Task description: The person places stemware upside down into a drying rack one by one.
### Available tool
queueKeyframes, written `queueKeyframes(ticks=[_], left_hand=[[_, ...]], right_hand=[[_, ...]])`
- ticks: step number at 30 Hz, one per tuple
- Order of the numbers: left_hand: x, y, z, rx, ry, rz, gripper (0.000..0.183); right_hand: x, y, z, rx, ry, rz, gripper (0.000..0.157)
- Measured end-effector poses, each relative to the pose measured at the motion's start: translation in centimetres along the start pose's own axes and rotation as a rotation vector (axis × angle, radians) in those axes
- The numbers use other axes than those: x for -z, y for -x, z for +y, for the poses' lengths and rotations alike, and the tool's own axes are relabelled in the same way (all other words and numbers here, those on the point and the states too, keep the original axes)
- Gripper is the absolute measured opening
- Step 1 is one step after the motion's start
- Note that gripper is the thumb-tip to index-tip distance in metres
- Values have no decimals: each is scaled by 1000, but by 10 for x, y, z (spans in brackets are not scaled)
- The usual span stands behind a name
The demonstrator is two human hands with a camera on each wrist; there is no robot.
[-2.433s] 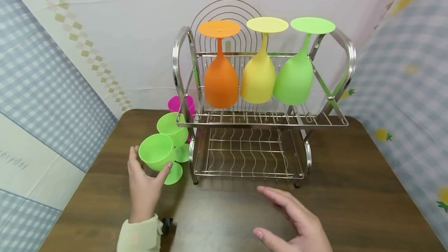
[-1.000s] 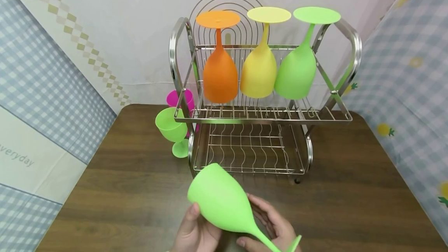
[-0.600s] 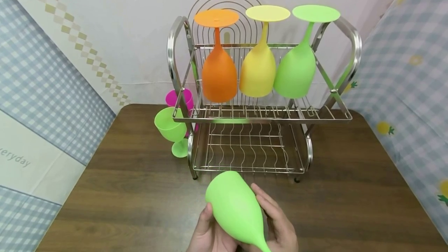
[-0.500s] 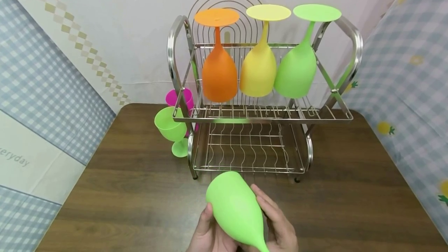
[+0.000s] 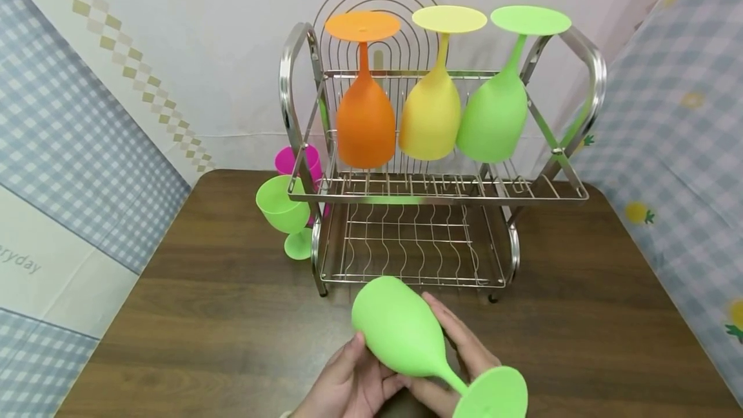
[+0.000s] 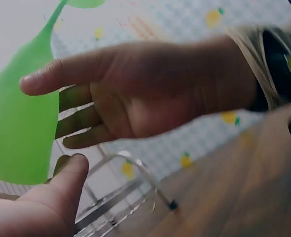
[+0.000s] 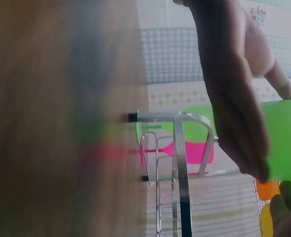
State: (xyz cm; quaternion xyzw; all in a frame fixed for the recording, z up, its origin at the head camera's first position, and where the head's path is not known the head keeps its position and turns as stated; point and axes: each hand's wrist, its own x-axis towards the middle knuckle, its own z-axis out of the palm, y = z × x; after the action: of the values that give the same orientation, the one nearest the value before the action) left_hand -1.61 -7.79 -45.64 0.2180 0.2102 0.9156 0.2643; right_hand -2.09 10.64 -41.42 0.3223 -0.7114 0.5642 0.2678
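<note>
A green plastic goblet (image 5: 400,328) lies tilted between both hands in front of the rack. Its mouth points to the upper left and its round foot (image 5: 492,395) to the lower right. My left hand (image 5: 351,382) grips the bowl near the rim, thumb on the near side. My right hand (image 5: 467,344) holds the bowl nearer the stem, fingers along its far side. In the left wrist view, the right thumb (image 6: 39,84) lies on the bowl. Part of each hand is hidden behind the goblet.
A two-tier metal dish rack (image 5: 441,199) stands ahead on the wooden table (image 5: 209,328). Orange (image 5: 366,124), yellow (image 5: 429,118) and green (image 5: 493,118) goblets sit upside down on its upper tier. Upright left of it stand another green goblet (image 5: 284,205) and a pink goblet (image 5: 298,160).
My left hand has lifted the goblet from beside the rack and brought it front and centre, tipping it over. My right hand has taken hold too; lately its foot has swung into view.
</note>
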Motion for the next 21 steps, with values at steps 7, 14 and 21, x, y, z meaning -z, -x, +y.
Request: queueKeyframes(ticks=[7,14,21], left_hand=[[8,5,12,59,-416,264,60],[21,15,25,-62,-1118,600,71],[35,20,42,-274,-1531,733,82]], right_hand=[[4,-14,3,-164,239,7,82],[26,-10,26,-329,279,-20,80],[43,-29,40,-468,436,-58,73]])
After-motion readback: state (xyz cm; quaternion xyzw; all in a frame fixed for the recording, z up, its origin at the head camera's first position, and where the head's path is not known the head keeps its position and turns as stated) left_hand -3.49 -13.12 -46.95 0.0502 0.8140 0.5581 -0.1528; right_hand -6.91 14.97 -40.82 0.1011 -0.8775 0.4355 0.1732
